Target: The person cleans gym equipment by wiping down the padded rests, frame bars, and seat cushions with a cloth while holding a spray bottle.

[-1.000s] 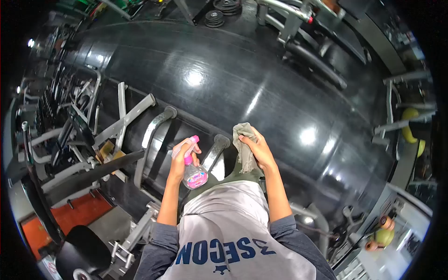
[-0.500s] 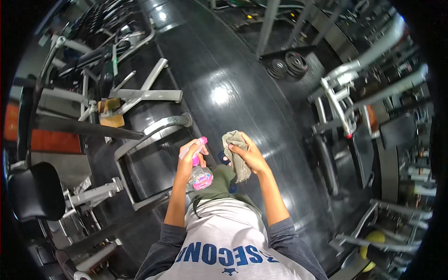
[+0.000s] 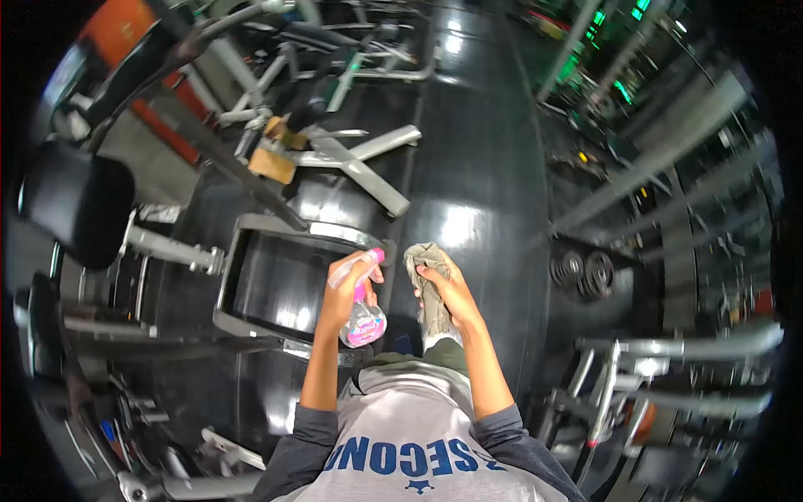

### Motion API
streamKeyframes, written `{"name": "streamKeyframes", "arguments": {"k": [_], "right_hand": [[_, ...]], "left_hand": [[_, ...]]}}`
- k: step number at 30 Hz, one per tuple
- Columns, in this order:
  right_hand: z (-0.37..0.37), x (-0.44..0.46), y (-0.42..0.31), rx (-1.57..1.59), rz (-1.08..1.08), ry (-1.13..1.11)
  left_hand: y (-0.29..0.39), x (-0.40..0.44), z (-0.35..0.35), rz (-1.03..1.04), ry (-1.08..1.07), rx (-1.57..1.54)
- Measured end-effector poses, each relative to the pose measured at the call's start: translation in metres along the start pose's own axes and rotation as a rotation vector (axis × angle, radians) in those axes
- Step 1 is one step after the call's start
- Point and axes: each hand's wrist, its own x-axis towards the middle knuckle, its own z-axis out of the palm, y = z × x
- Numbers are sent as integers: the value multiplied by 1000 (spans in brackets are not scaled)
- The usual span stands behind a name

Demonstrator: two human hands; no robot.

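My left hand [image 3: 355, 283] is wrapped round the neck of a clear spray bottle [image 3: 363, 325] with a pink nozzle and a pink label. The bottle hangs upright in front of my waist. To its right, my right hand [image 3: 445, 289] grips a crumpled grey-green cloth [image 3: 428, 280], thumb on top, and the cloth's lower end drapes toward my leg. The two hands are apart, both above the dark floor.
A low metal frame [image 3: 237, 280] lies left of my left hand. Ahead are crossed grey beams [image 3: 355, 163] with tan blocks [image 3: 272, 166]. A black seat [image 3: 77, 201] is at far left. Weight plates [image 3: 581, 274] and a grey machine [image 3: 669, 368] stand to the right.
The view has swung left, so the machines and weight plates have shifted and rotated in the frame. Both hands still hold the bottle and the cloth in front of my body.
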Motion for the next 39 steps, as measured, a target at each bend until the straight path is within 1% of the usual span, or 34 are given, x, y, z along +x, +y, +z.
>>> {"name": "streamKeyframes", "arguments": {"k": [3,5,6,7,8,9,11,12,17,19,20,21,23,24,25,27,29,31,32,33,34,35,37,39], "right_hand": [[19,34,-10,-7,143,-83],[36,55,-20,-55,184,-237],[41,65,-18,-33,225,-271],[46,76,-15,-10,273,-298],[48,93,-8,-4,371,-333],[50,104,-6,31,382,-475],[68,104,-14,2,303,-612],[76,102,-22,-70,318,-636],[116,100,-54,-201,368,-991],[134,94,-63,-240,333,-1144],[146,97,-60,-241,298,-1257],[159,96,-60,-235,297,-1337],[186,82,-68,-202,268,-1455],[201,77,-69,-204,221,-1517],[214,69,-70,-155,215,-1549],[243,60,-68,-143,55,-1602],[266,43,-89,-117,28,-1637],[286,25,-114,-128,67,-1688],[299,22,-115,-107,-59,-1689],[310,18,-120,-106,-78,-1681],[320,14,-126,-124,-148,-1682],[331,8,-132,-142,-221,-1680],[353,-1,-134,-129,-310,-1675],[379,-12,-133,-133,-454,-1646]], "left_hand": [[-2,-6,-12,70,154,-40],[-4,-13,-19,134,258,-101],[-1,-19,-16,152,336,-79],[4,-25,-14,162,413,-58],[7,-28,-13,202,455,-69],[15,-35,-8,199,528,-81],[20,-50,-1,237,695,-99],[31,-59,10,238,775,-129],[53,-102,50,474,1087,-169],[69,-119,74,513,1202,-111],[79,-127,84,533,1262,-114],[85,-136,93,554,1313,-20],[103,-157,110,565,1393,78],[119,-163,124,598,1459,55],[127,-174,130,611,1531,77],[141,-200,140,677,1589,142],[165,-222,147,669,1712,254],[191,-246,146,681,1787,262],[201,-262,142,633,1790,326],[213,-278,136,586,1789,391],[228,-290,129,542,1778,421],[237,-309,119,523,1718,414],[254,-335,88,522,1664,501],[266,-356,52,543,1604,506]]}}
